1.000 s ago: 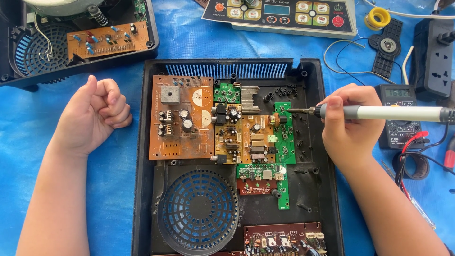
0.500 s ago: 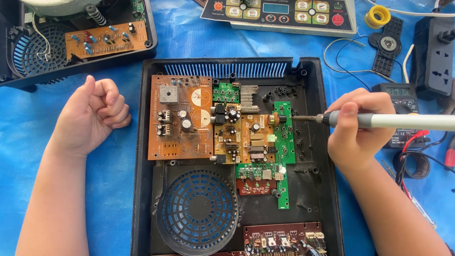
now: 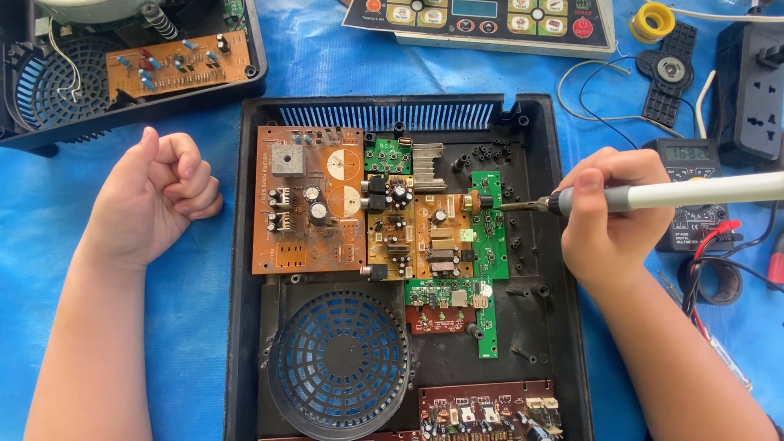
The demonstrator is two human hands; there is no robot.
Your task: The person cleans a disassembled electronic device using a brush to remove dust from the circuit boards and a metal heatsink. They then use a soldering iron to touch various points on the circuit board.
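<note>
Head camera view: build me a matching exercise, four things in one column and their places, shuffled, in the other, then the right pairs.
Things:
1. soldering iron
2. left hand
3. round fan grille
4. multimeter

Places:
A. closed in a fist on the blue sheet, left of the black case
B. lower left part of the black case
C. held in the right hand, tip at the green board
D. on the blue sheet, right of the case, behind the right hand

Pairs: 1-C, 2-A, 3-B, 4-D

The right hand, black case, green board and blue sheet serve as landmarks.
</note>
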